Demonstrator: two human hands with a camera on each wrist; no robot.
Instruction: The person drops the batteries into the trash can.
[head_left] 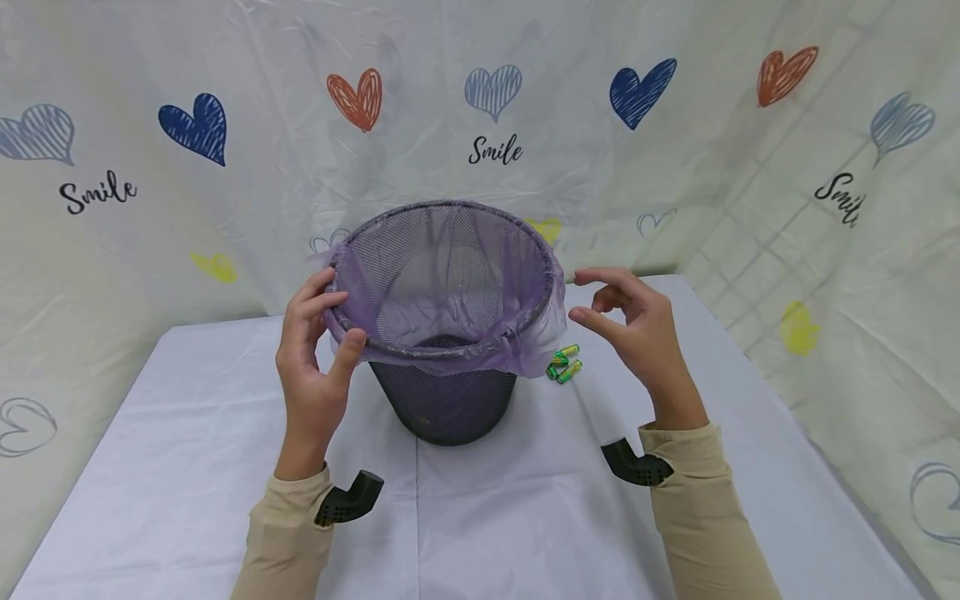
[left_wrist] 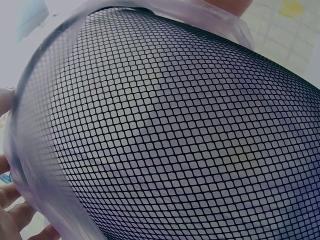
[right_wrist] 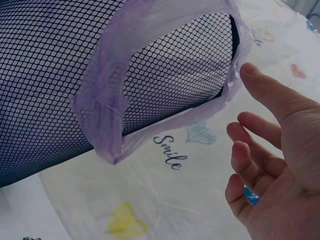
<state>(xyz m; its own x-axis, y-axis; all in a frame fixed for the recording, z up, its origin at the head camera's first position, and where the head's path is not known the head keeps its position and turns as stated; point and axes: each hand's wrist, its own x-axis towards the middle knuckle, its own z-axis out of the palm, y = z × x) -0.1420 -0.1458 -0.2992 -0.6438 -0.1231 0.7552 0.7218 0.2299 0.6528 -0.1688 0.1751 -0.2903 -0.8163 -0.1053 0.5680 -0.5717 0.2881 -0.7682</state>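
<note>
A dark mesh trash can stands on the table with a thin purple trash bag lining it and folded out over the rim. My left hand holds the bag-covered rim at its left side, thumb at the front and fingertips farther back. Close up, the left wrist view shows the mesh wall, with the fingers at the left edge. My right hand hovers just right of the rim, thumb and forefinger spread apart and nothing between them. In the right wrist view the loose bag edge hangs near the mesh.
Several small green-and-yellow batteries lie on the white-covered table, right of the trash can. Behind the table hangs a white cloth printed with hearts and "Smile". Black wrist mounts stick out from both sleeves.
</note>
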